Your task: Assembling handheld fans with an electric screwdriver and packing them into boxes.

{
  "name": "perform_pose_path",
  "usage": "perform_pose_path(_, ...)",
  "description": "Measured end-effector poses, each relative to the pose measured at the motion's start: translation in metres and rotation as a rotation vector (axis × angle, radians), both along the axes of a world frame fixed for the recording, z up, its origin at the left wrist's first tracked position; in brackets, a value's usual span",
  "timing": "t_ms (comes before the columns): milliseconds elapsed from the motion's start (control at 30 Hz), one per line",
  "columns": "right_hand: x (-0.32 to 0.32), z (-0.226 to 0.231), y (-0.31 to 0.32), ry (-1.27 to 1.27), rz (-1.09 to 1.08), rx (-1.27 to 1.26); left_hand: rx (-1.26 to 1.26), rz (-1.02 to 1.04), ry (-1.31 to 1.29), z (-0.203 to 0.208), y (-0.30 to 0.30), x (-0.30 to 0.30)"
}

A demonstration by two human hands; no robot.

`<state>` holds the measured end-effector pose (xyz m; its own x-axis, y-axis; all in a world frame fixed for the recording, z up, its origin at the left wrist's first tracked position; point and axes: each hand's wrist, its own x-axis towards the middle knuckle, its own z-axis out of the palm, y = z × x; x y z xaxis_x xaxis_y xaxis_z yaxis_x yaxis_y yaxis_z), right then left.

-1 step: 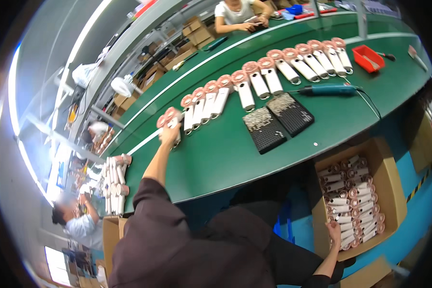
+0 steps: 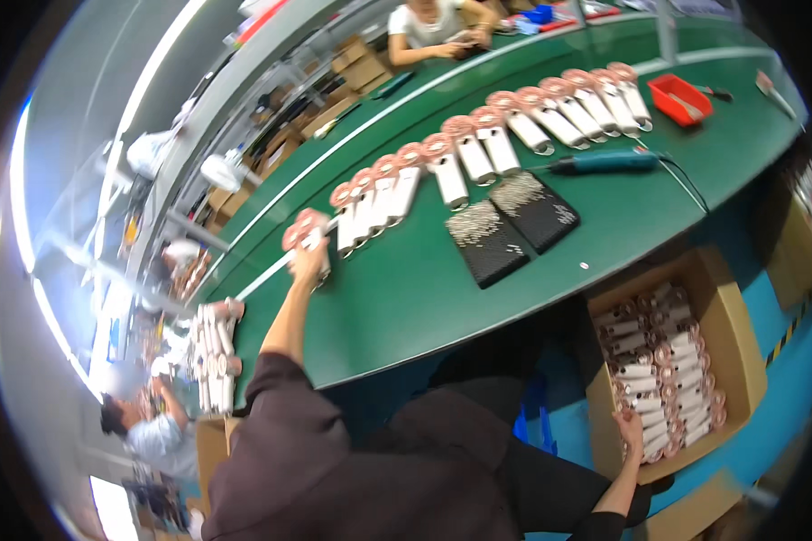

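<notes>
My left hand point(image 2: 308, 261) reaches over the green bench and is closed around the handles of a pair of handheld fans point(image 2: 303, 229), which have round pink heads and white handles. To their right, a row of similar handheld fans point(image 2: 448, 178) lies along the bench, heads away from me. My right hand point(image 2: 631, 429) is low at the right, at the near left side of an open cardboard box point(image 2: 738, 361). Its fingers are curled beside packed fans point(image 2: 686, 383); what they grip is hidden.
Two black trays of small metal pieces point(image 2: 492, 257) lie on the green bench point(image 2: 388, 316). Beyond them are a teal electric screwdriver point(image 2: 615, 162) and a red bin point(image 2: 679, 99). More fans point(image 2: 215, 356) are piled at the left end. Other people work across and to the left.
The view has shifted slightly, so the bench items sit a little further left. My left hand remains on the two fans, and my right hand stays at the box.
</notes>
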<state>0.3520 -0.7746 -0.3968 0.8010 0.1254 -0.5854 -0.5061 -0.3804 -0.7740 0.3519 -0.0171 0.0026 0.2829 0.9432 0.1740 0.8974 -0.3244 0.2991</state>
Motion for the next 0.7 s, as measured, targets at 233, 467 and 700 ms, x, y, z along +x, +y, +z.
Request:
perform_pose_path(233, 0.032, 0.082, 0.034, -0.207, 0.015, -0.040, 0.109, -0.633, -0.302, 0.124, -0.187, -0.031)
perform_pose_path(467, 0.025, 0.054, 0.015, -0.184, 0.025, -0.292, -0.367, -1.338, -0.508, 0.063, -0.482, 0.026)
perform_pose_path(700, 0.016, 0.089, 0.003, -0.127, 0.036, -0.308, -0.559, -1.856, 0.032, -0.171, -0.690, 0.136)
